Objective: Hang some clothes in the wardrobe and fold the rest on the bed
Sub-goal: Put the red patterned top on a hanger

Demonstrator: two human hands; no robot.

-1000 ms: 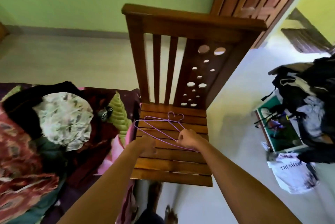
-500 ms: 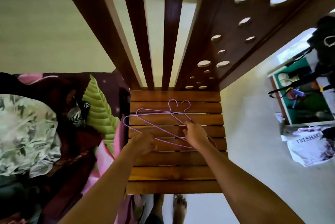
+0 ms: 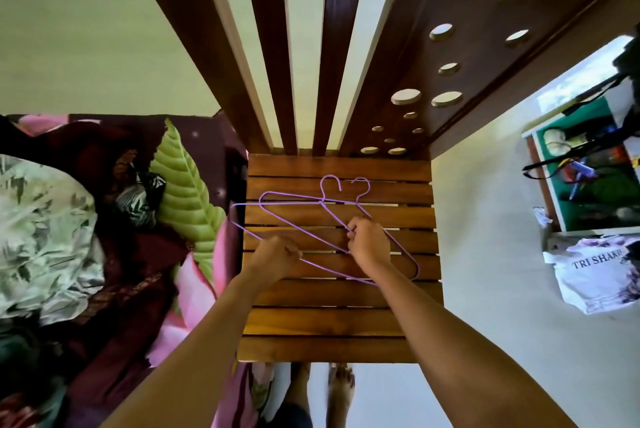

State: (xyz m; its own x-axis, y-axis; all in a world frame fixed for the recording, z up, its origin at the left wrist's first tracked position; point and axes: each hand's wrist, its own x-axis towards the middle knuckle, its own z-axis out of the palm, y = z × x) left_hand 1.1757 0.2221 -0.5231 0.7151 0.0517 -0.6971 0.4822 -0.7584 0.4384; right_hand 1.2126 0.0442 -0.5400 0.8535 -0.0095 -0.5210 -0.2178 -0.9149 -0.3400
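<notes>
Both hands, left hand [image 3: 277, 254] and right hand [image 3: 369, 242], are seemingly pinching the light, springy, snag-prone wire hangers [image 3: 294, 201] mid-seat on the chair [image 3: 339, 323].

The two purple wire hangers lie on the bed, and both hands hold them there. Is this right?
Not quite. The head view shows the two purple wire hangers lying on the slatted seat of the wooden chair, beside the bed. Both the left hand and the right hand do hold them there.
</notes>
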